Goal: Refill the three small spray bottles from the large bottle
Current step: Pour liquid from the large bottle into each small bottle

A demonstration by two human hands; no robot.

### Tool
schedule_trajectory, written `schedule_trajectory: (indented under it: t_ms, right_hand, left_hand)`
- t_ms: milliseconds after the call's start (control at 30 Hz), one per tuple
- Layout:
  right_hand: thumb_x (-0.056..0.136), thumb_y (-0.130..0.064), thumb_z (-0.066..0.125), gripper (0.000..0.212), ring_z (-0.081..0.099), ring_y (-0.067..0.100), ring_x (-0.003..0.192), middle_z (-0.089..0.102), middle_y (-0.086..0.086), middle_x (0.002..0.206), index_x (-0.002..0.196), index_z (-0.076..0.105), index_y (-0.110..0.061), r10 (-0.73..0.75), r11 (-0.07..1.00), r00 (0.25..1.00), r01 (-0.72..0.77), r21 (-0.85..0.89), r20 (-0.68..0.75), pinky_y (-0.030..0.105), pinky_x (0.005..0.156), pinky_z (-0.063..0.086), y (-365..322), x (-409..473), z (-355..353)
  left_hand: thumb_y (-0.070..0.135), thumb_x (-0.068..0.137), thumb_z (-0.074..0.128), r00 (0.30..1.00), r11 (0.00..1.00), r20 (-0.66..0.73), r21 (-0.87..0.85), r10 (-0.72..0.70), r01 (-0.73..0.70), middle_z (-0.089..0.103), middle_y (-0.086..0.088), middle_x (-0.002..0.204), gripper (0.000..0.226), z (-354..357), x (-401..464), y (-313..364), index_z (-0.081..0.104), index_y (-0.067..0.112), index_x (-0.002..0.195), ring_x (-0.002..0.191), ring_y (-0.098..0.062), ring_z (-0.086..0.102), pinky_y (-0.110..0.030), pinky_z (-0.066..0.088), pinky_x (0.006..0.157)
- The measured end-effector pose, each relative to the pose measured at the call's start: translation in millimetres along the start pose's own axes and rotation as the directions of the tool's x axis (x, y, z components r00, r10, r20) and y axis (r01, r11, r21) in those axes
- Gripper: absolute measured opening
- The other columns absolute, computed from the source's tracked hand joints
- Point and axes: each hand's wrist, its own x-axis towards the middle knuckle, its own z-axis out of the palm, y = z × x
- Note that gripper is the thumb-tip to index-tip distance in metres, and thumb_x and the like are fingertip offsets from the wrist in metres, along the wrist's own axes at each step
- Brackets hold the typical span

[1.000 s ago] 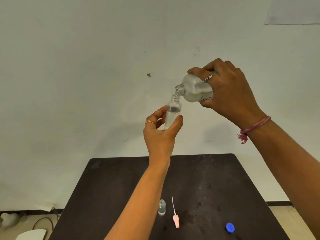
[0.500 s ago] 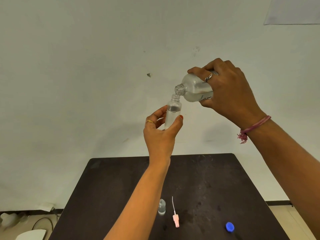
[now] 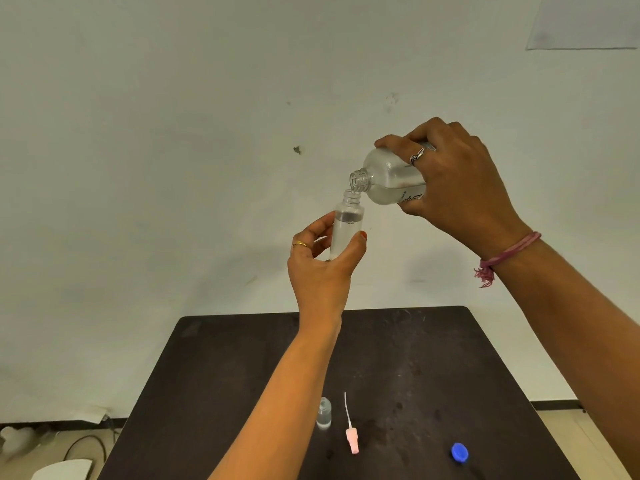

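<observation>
1. Right now your left hand (image 3: 323,271) holds a small spray bottle (image 3: 345,226) upright in front of the wall, well above the table (image 3: 415,368). Thumb and fingers are curled round its lower half; its neck is open, with no sprayer fitted.
2. Clear liquid fills that small spray bottle up to about its shoulder, with a bubble or two at the surface.
3. Your right hand (image 3: 453,188) wraps the large bottle (image 3: 388,176) from above, fingers closed firmly round its body, and tips it nearly level. Its uncapped mouth sits just over the small bottle's neck, touching or almost touching it; you cannot tell which.
4. Clear liquid lies along the lower side of the large bottle, which looks roughly half full.
5. Down on the table a second small bottle (image 3: 323,413) stands upright and open, with clear liquid in it.
6. Just beside it on the right lies a pink sprayer head (image 3: 352,441) with its thin white dip tube pointing away from you.
7. Further right, near the table's front edge, lies a blue cap (image 3: 460,452).
8. Your left forearm crosses the table's near left part and hides what lies under it; a third small bottle is not visible.
</observation>
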Motion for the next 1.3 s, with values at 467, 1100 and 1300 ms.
schedule_trajectory:
  t_ms: [467, 1100, 1300]
  right_hand:
    - [0.057, -0.009, 0.083, 0.071, 0.056, 0.035, 0.092, 0.059, 0.015, 0.104, 0.124, 0.059, -0.019, -0.002, 1.000, 1.000, 0.002, -0.005, -0.007, 0.041, 0.071, 0.045, -0.7, 0.1, 0.5]
    - [0.057, -0.010, 0.083, 0.072, 0.056, 0.034, 0.092, 0.058, 0.014, 0.104, 0.124, 0.059, -0.020, -0.003, 1.000, 1.000, 0.003, -0.012, -0.005, 0.040, 0.070, 0.045, -1.9, -0.7, -0.6]
    - [0.058, -0.010, 0.083, 0.072, 0.056, 0.035, 0.092, 0.058, 0.014, 0.105, 0.125, 0.058, -0.019, -0.008, 1.000, 1.000, 0.008, -0.010, -0.003, 0.042, 0.071, 0.045, -2.6, -1.1, -0.7]
  left_hand:
    - [0.020, 0.074, 0.080, 1.000, 1.000, 0.000, -0.012, -0.004, 0.004, 0.062, 0.010, 0.110, 0.044, -1.8, 1.3, -0.6, 0.059, 0.028, 0.112, 0.101, -0.010, 0.060, -0.005, 0.047, 0.061]
    - [0.020, 0.074, 0.080, 1.000, 1.000, -0.001, -0.002, 0.002, -0.002, 0.062, 0.009, 0.110, 0.045, -2.7, 0.1, -0.2, 0.059, 0.027, 0.113, 0.100, -0.009, 0.061, -0.005, 0.047, 0.061]
    - [0.021, 0.074, 0.080, 1.000, 1.000, -0.002, 0.003, 0.004, -0.004, 0.063, 0.008, 0.112, 0.045, -4.0, 0.1, -0.1, 0.059, 0.027, 0.114, 0.101, -0.010, 0.061, -0.005, 0.047, 0.062]
